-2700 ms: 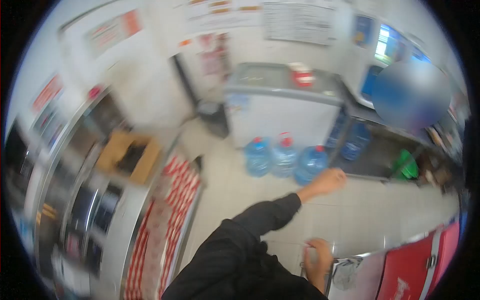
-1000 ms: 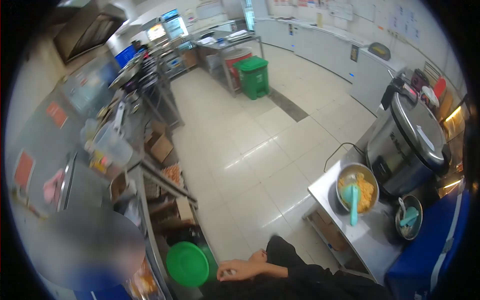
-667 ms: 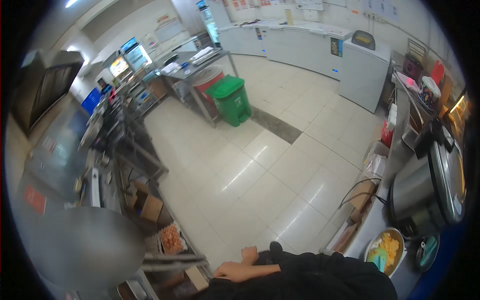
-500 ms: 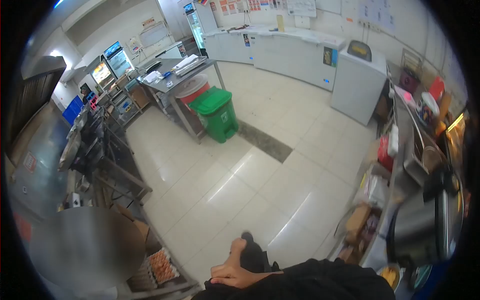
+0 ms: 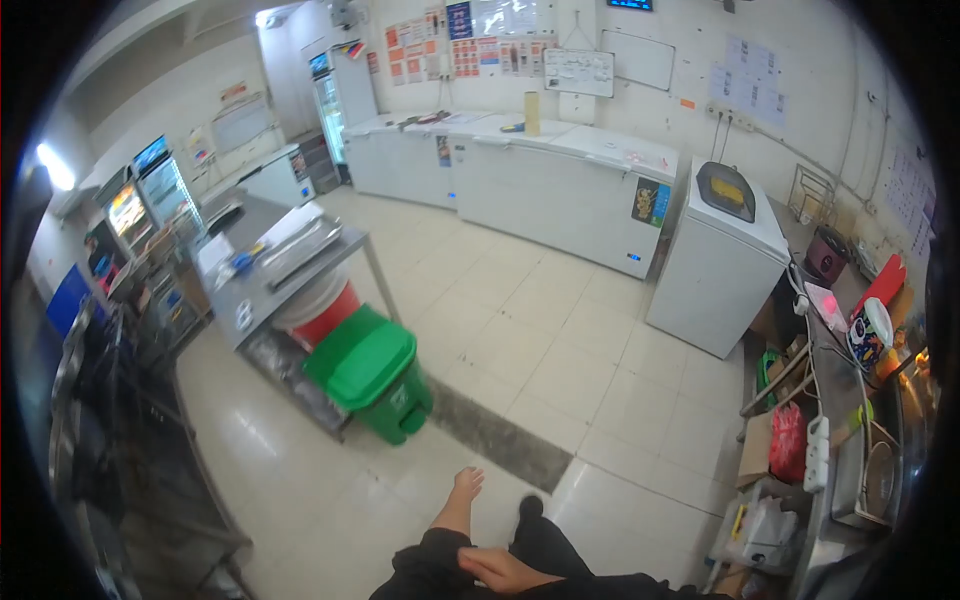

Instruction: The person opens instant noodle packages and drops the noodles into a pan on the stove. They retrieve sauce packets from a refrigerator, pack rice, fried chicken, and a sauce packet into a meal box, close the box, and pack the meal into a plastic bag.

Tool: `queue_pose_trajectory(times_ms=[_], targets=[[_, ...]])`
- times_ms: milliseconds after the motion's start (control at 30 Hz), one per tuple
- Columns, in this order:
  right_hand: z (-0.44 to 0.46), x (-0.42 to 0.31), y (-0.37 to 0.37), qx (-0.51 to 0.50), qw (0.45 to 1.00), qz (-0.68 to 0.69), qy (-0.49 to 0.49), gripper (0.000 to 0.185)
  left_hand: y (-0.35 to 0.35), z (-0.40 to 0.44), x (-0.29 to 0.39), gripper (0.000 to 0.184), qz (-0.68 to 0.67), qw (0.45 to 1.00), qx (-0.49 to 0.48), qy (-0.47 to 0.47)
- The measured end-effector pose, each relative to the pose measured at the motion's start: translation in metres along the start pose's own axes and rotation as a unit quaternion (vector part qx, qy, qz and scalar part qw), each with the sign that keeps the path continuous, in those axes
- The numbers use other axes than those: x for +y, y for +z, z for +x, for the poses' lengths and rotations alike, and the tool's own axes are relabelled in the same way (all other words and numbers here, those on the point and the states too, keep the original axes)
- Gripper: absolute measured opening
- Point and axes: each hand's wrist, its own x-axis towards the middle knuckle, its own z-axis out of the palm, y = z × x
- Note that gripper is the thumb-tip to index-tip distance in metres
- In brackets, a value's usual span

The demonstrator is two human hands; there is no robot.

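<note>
My left hand reaches forward over the floor, bare to the forearm, fingers loosely spread and holding nothing. Its black sleeve is bunched on the forearm. Across my body, my right hand has its fingers closed at the edge of that left sleeve. A black shoe shows on the tiles just beyond my hands. Farther ahead is a green lidded pedal bin, apart from both hands.
A steel table with trays and papers stands left, a red bin partly under it. White chest freezers line the back wall beside a white top-lidded appliance. A cluttered shelf runs along my right. A floor strip crosses the tiles.
My view has shifted forward, so the green bin and table appear closer. My left forearm now extends farther out of its sleeve, while my right hand stays at that sleeve. The egg trays have left view.
</note>
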Motion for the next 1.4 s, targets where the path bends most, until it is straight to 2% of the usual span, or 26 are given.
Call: queue_pose_trajectory(times_ms=[67, 100, 133, 200, 267, 300, 367, 400, 433, 533, 600, 633, 667, 733, 800, 867, 933, 967, 1000, 1033, 1067, 1133, 1200, 1267, 1333, 1400], targets=[[0.064, -0.009, -0.070, -0.020, 0.999, 0.000, 0.051, 0.015, 0.036, 0.094, 0.082, 0.018, -0.093, 0.988, -0.097, -0.074], [0.095, -0.015, -0.107, -0.041, 0.978, 0.125, 0.163, 0.015, 0.056, 0.139, 0.119, 0.033, 0.087, 0.986, -0.127, 0.064], [0.125, -0.015, -0.145, -0.061, 0.929, 0.248, 0.267, 0.022, 0.089, 0.146, 0.172, 0.036, 0.048, 0.990, -0.069, 0.110], [0.184, 0.073, -0.236, -0.112, 0.915, 0.245, 0.300, 0.026, 0.160, 0.152, 0.270, 0.039, 0.142, 0.938, -0.099, 0.301], [0.257, 0.138, -0.317, -0.225, 0.894, 0.120, 0.368, 0.013, 0.227, 0.071, 0.368, 0.037, 0.153, 0.916, -0.218, 0.300], [0.293, 0.196, -0.373, -0.212, 0.954, 0.061, 0.201, 0.015, 0.253, 0.057, 0.402, 0.036, 0.176, 0.886, -0.290, 0.317], [0.390, 0.274, -0.466, -0.194, 0.980, 0.008, 0.031, 0.019, 0.297, 0.038, 0.453, 0.039, 0.236, 0.824, -0.405, 0.318], [0.454, 0.288, -0.514, -0.116, 0.944, -0.226, 0.212, 0.024, 0.318, 0.031, 0.476, 0.041, 0.271, 0.792, -0.451, 0.309], [0.514, 0.300, -0.560, -0.026, 0.816, -0.445, 0.368, 0.030, 0.334, 0.025, 0.503, 0.036, 0.383, 0.746, -0.408, 0.362], [0.662, 0.337, -0.668, 0.112, 0.776, -0.516, 0.345, 0.029, 0.378, 0.062, 0.576, 0.029, 0.582, 0.628, -0.224, 0.466], [0.753, 0.335, -0.720, 0.122, 0.745, -0.547, 0.362, 0.027, 0.395, 0.137, 0.633, 0.026, 0.450, 0.650, -0.237, 0.565], [0.795, 0.339, -0.747, 0.129, 0.741, -0.549, 0.365, 0.027, 0.404, 0.177, 0.666, 0.022, 0.415, 0.625, -0.249, 0.612], [0.834, 0.343, -0.778, 0.120, 0.731, -0.554, 0.379, 0.029, 0.411, 0.205, 0.704, 0.022, 0.409, 0.633, -0.233, 0.615], [0.918, 0.322, -0.827, 0.134, 0.692, -0.564, 0.431, 0.032, 0.429, 0.257, 0.790, 0.021, 0.411, 0.579, -0.329, 0.623], [0.993, 0.328, -0.888, 0.229, 0.701, -0.552, 0.389, 0.034, 0.444, 0.289, 0.877, 0.024, 0.398, 0.571, -0.368, 0.616], [1.066, 0.359, -0.966, 0.251, 0.688, -0.557, 0.391, 0.030, 0.453, 0.325, 0.948, 0.030, 0.254, 0.619, -0.563, 0.486], [1.143, 0.380, -1.043, 0.375, 0.775, -0.258, 0.438, 0.018, 0.451, 0.392, 0.994, 0.032, 0.198, 0.660, -0.567, 0.451], [1.170, 0.413, -1.104, 0.444, 0.833, -0.063, 0.324, 0.012, 0.447, 0.425, 1.017, 0.030, -0.012, 0.764, -0.594, 0.252], [1.206, 0.451, -1.148, 0.486, 0.841, 0.139, 0.191, 0.010, 0.442, 0.461, 1.044, 0.030, -0.222, 0.793, -0.566, 0.032], [1.258, 0.442, -1.144, 0.580, 0.730, 0.353, 0.070, 0.011, 0.435, 0.494, 1.069, 0.030, -0.225, 0.798, -0.558, 0.032], [1.314, 0.431, -1.139, 0.630, 0.559, 0.536, -0.054, 0.012, 0.429, 0.527, 1.098, 0.029, -0.222, 0.804, -0.552, -0.005], [1.415, 0.468, -1.149, 0.605, 0.528, 0.587, -0.101, 0.013, 0.422, 0.590, 1.166, 0.029, -0.217, 0.806, -0.547, -0.069], [1.527, 0.481, -1.166, 0.573, 0.503, 0.630, -0.144, 0.013, 0.414, 0.707, 1.228, 0.025, -0.145, 0.705, -0.695, 0.005], [1.622, 0.499, -1.136, 0.610, 0.423, 0.650, -0.161, 0.015, 0.373, 0.762, 1.328, 0.031, 0.136, 0.737, -0.638, 0.176], [1.725, 0.540, -1.121, 0.608, 0.422, 0.659, -0.134, 0.015, 0.348, 0.784, 1.393, 0.031, 0.250, 0.833, -0.379, 0.316], [1.829, 0.572, -1.102, 0.595, 0.433, 0.671, -0.089, 0.015, 0.340, 0.808, 1.460, 0.030, 0.185, 0.856, -0.324, 0.357]])
